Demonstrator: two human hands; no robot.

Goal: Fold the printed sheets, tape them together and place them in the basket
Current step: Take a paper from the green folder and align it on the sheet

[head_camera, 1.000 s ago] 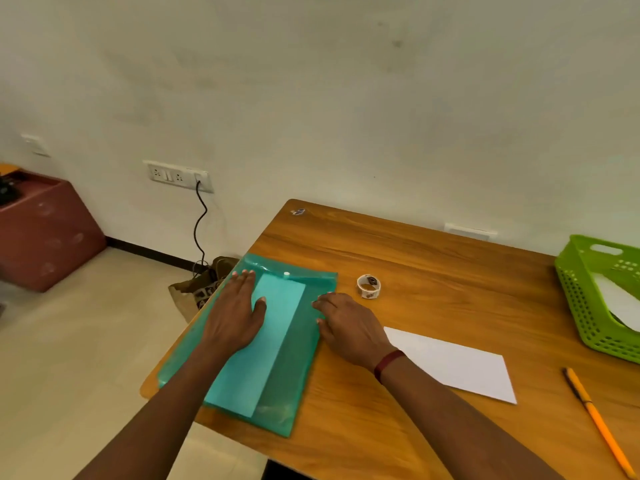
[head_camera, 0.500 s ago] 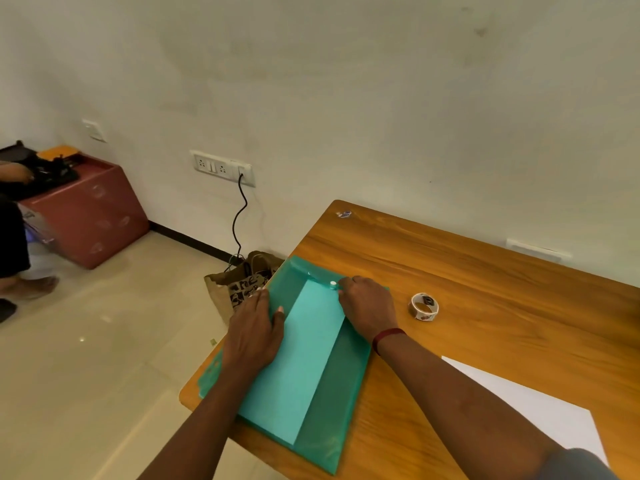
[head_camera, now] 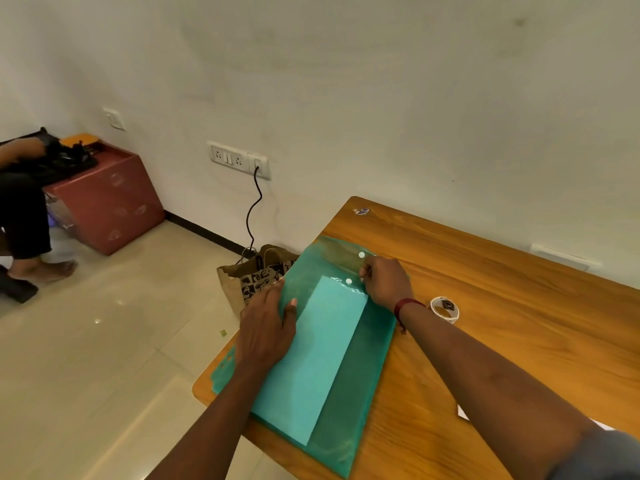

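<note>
From my head camera, my left hand (head_camera: 268,329) lies flat, fingers together, pressing on the near-left part of the green plastic folder (head_camera: 346,407) at the corner of the wooden table (head_camera: 502,306), with the folded sheet (head_camera: 318,355) showing through the plastic just right of my thumb. My right hand (head_camera: 386,282) pinches the folder's flap by its white snap button (head_camera: 348,281), the tape roll (head_camera: 445,309) sits just right of that wrist, and no writing is legible anywhere.
</note>
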